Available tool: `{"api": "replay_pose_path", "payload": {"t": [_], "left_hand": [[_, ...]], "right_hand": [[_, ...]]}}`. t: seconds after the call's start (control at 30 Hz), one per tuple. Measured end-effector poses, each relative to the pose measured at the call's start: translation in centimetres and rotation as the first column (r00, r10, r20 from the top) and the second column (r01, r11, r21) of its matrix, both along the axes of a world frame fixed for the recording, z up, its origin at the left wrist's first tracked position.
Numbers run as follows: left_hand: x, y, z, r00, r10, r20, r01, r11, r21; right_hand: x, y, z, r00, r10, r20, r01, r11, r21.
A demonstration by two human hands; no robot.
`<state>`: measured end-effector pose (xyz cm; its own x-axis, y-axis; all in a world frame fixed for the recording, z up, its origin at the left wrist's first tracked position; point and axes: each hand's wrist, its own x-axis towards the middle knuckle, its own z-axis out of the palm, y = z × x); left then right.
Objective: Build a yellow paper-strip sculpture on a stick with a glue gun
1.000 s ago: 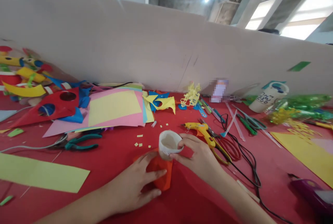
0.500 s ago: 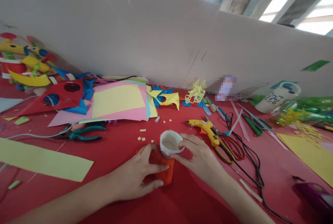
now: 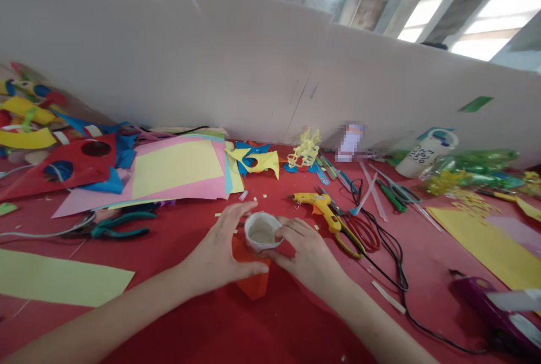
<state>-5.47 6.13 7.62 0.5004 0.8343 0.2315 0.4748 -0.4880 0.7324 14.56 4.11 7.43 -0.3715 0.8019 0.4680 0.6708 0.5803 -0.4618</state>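
Note:
A small white cup [image 3: 262, 232], its mouth facing me, stands over an orange sheet piece [image 3: 252, 280] on the red table. My right hand [image 3: 305, 245] grips the cup's right side, thumb below and a fingertip over the rim. My left hand [image 3: 224, 248] is spread at the left of the cup, thumb in front and fingers behind. Whether its fingertips touch the cup I cannot tell. Part of the orange piece is hidden under the cup and my left hand.
A yellow glue gun [image 3: 316, 203] and scissors [image 3: 350, 243] lie to the right, with a black cable [image 3: 397, 271]. Pliers [image 3: 122, 224], a pale green strip [image 3: 63, 278] and stacked coloured sheets [image 3: 180, 167] lie left. A purple device [image 3: 482, 302] is at the lower right.
My left hand has lifted off the orange piece and opened around the cup's left side. My right hand keeps hold of the cup. The view has swung slightly right.

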Motion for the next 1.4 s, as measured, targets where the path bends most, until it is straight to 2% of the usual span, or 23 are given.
{"api": "replay_pose_path", "payload": {"t": [0.17,0.27,0.37,0.4,0.47,0.5,0.57,0.6,0.63,0.7,0.77,0.93,1.0,1.07,1.27,1.4], "left_hand": [[1.9,1.4,0.4,0.989,-0.128,-0.079,0.136,0.985,0.104],[2.1,1.7,0.1,0.984,-0.136,-0.111,0.149,0.981,0.123],[2.0,1.7,-0.2,0.984,-0.105,-0.147,0.128,0.98,0.151],[2.0,1.8,-0.3,0.984,-0.094,-0.153,0.118,0.98,0.158],[1.9,1.8,-0.4,0.984,-0.073,-0.162,0.1,0.981,0.168],[1.9,1.8,-0.4,0.984,-0.067,-0.165,0.096,0.979,0.177],[1.9,1.9,-0.5,0.985,-0.05,-0.163,0.083,0.976,0.203],[2.0,1.9,-0.5,0.987,-0.036,-0.159,0.071,0.973,0.218],[1.9,1.9,-0.4,0.987,-0.026,-0.157,0.062,0.971,0.23],[1.9,1.9,-0.4,0.985,-0.018,-0.171,0.06,0.968,0.243],[1.8,1.9,-0.2,0.979,-0.023,-0.201,0.072,0.967,0.244],[1.6,1.9,-0.1,0.971,-0.027,-0.236,0.087,0.965,0.247],[1.5,1.8,-0.3,0.972,-0.029,-0.233,0.088,0.964,0.249],[1.5,1.8,-0.5,0.973,-0.031,-0.229,0.088,0.965,0.246],[1.4,1.7,-0.9,0.978,-0.039,-0.207,0.088,0.968,0.237],[1.4,1.7,-0.9,0.979,-0.05,-0.199,0.096,0.969,0.227]], "right_hand": [[-0.4,-0.3,-0.4,1.0,-0.017,-0.025,0.015,0.998,-0.06],[0.0,-0.2,0.2,0.986,-0.041,-0.159,0.006,0.977,-0.214],[2.9,0.7,1.5,0.942,-0.001,-0.334,-0.145,0.9,-0.41],[4.5,1.2,1.8,0.94,-0.036,-0.34,-0.119,0.898,-0.423],[8.4,2.4,2.1,0.94,-0.239,-0.245,0.143,0.925,-0.352],[10.5,2.9,2.0,0.911,-0.379,-0.165,0.319,0.899,-0.3],[14.3,3.7,1.6,0.759,-0.651,-0.01,0.638,0.747,-0.188],[15.9,4.1,1.3,0.676,-0.73,0.101,0.735,0.661,-0.147],[17.2,4.4,1.0,0.638,-0.758,0.137,0.77,0.624,-0.132],[18.9,5.1,0.5,0.599,-0.779,0.187,0.801,0.589,-0.109],[19.6,6.2,0.3,0.596,-0.771,0.224,0.801,0.593,-0.086],[18.8,10.1,0.5,0.663,-0.671,0.332,0.724,0.688,-0.056],[18.4,11.7,0.5,0.666,-0.648,0.369,0.714,0.697,-0.063],[18.2,13.1,0.4,0.636,-0.661,0.398,0.742,0.666,-0.08],[19.3,16.2,-0.6,0.503,-0.723,0.473,0.861,0.465,-0.205],[19.7,16.7,-1.6,0.488,-0.748,0.45,0.872,0.408,-0.269]]}}
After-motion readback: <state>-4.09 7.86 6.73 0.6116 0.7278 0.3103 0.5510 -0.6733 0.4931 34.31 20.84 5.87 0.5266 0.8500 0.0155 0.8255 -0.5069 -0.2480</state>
